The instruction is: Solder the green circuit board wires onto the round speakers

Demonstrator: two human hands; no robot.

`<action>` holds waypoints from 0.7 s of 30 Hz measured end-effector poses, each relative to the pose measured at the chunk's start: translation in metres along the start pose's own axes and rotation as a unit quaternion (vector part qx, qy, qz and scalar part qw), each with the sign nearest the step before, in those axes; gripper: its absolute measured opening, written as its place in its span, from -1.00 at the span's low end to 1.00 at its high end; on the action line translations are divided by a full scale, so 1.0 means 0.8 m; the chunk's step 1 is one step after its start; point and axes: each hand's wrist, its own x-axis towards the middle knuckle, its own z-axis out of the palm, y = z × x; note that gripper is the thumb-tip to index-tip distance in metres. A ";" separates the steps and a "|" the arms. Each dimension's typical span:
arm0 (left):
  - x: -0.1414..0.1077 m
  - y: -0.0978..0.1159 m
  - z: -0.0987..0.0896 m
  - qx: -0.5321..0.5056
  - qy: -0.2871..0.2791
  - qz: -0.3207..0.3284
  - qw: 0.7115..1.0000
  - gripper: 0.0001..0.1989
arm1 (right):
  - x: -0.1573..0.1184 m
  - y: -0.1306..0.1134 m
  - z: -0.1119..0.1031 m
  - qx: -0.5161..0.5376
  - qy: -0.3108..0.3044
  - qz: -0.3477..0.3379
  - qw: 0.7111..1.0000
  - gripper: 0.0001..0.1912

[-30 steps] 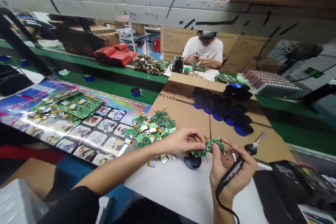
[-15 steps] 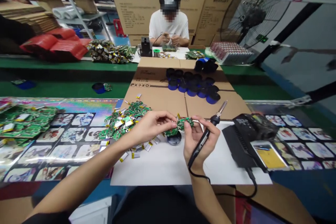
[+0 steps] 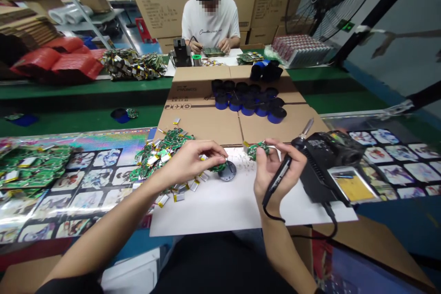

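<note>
My left hand (image 3: 201, 158) is closed, thumb and forefinger pinched on what looks like a thin dark wire at a round grey disc (image 3: 228, 173) on the white sheet. A green board (image 3: 217, 168) sits beside the disc, partly hidden under those fingers. To the right, my right hand (image 3: 277, 172) pinches a small green circuit board (image 3: 254, 151) with a yellowish tab at its upper left. That same hand also grips a black soldering iron (image 3: 279, 179), its metal tip pointing up and to the right. Loose circuit boards with silver battery cells (image 3: 161, 156) are heaped near my left hand.
Blue-and-black round cups (image 3: 248, 105) stand in rows on cardboard (image 3: 200, 126). At right are a black soldering station (image 3: 319, 179) and a yellow sponge tray (image 3: 354, 184). Stacked boards (image 3: 31, 165) lie left. A co-worker (image 3: 211, 23) sits opposite, handling boards.
My hands have drawn apart: the right moved rightward with the small circuit board and soldering iron. The left stays near the grey disc, now more exposed. The camera view has shifted slightly.
</note>
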 end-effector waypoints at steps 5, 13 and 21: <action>-0.011 -0.012 -0.052 0.149 0.065 -0.024 0.986 -0.72 | 0.011 0.000 -0.014 -0.024 -0.031 0.003 0.999 -0.61; -0.016 0.010 -0.021 0.053 0.003 -0.058 0.997 -0.68 | -0.015 0.000 -0.008 -0.009 -0.064 0.037 0.997 -0.62; 0.010 0.014 0.051 -0.122 -0.042 -0.036 0.991 -0.50 | -0.036 0.008 -0.026 -0.006 -0.114 0.061 0.992 -0.66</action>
